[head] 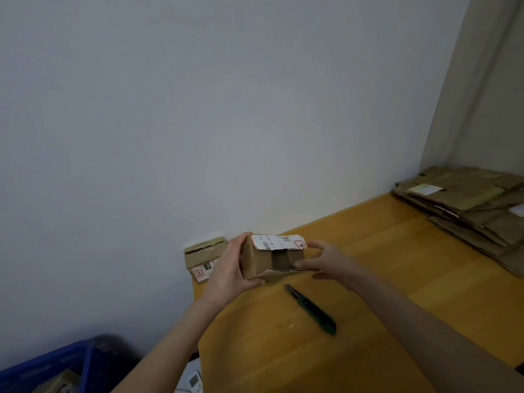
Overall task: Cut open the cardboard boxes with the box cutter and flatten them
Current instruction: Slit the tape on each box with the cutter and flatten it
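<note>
One box cutter lies unheld on the table, nearest me. Beyond it, my left hand and right hand grip opposite ends of a labelled box. This is apparently the positioning step, and cutting next requires freeing my right hand. Farther: second box, flattened stack.

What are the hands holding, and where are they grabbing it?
A small cardboard box: the left hand grips its left end, the right hand its right end.
</note>
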{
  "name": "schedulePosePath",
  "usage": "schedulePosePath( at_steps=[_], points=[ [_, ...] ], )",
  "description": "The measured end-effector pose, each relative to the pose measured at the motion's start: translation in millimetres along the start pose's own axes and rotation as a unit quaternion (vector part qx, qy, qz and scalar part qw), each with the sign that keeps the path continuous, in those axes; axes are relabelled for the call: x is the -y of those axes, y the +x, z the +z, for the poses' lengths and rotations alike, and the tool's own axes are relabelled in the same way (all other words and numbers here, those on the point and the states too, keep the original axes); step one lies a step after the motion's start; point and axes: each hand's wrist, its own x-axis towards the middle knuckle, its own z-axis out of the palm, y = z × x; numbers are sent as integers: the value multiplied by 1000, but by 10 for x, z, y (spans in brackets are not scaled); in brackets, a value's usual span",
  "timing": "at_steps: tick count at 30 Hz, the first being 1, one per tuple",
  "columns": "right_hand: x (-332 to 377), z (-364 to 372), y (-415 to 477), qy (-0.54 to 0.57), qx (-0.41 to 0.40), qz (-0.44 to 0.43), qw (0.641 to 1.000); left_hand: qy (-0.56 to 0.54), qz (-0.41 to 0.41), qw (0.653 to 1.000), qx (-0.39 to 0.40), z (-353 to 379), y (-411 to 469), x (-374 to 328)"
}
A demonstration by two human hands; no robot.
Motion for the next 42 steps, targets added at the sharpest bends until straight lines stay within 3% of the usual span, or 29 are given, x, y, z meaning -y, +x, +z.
schedulePosePath(
  at_steps=[2, 6, 8, 12, 16, 19, 22, 27, 31, 33, 39, 42],
  points=[
    [24, 56, -8, -77, -4, -11, 997, 28, 33, 999, 8, 28, 9, -40],
    [67, 138, 50, -229, -113, -48, 966, 60, 83, 995, -6, 60, 47, -138],
    [70, 134, 73, -222, -118, -56, 966, 52, 72, 996, -6, 49, 55, -116],
    [22, 128, 76, -143, -74, -93, 982, 33, 9, 999, 15, -21, 85, -61],
    [54, 138, 77, -62, -105, -82, 989, -4, -60, 996, 62, -47, 102, -8],
    [74, 179, 85, -150, -180, -108, 966, -98, -120, 978, 137, -56, 97, -42],
    [72, 255, 87, -238, -237, -123, 934, -170, -234, 952, 103, -5, 108, -217],
    [100, 393, 98, -328, -236, -118, 907, -133, -319, 938, 32, 180, 253, -356],
    [73, 460, 6, -370, -211, -164, 890, -35, -351, 936, 12, 145, 312, -261],
    [26, 481, 1, -358, -211, -182, 891, -11, -348, 937, 8, 120, 301, -240],
    [-108, 332, 69, -182, -222, -181, 941, -183, -303, 930, 97, 89, 161, -211],
    [-170, 228, 102, -87, -218, -159, 959, -315, -341, 882, 82, 65, 136, -136]
  ],
)
